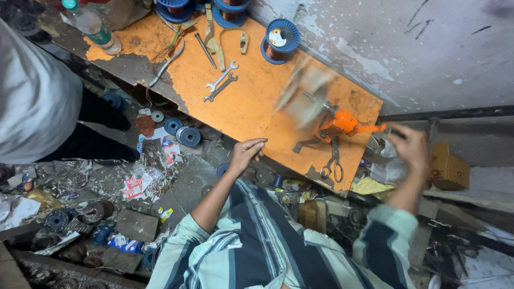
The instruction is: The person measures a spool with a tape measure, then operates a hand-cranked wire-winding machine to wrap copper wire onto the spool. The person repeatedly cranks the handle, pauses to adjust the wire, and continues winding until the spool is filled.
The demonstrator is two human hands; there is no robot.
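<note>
we crank the orange hand winder, right hand fingers clamped on its handle, left hand fingers together on the worktop edge; scissors below the spinning coil may snag.

Worn orange workbench top, paint flaked away to dark patches along the near edge, set against a grey, peeling wall. Below, a dim concrete floor littered with paper scraps, blue spools and metal debris. Flat, even light overhead, deeper shadow under the bench.
</note>
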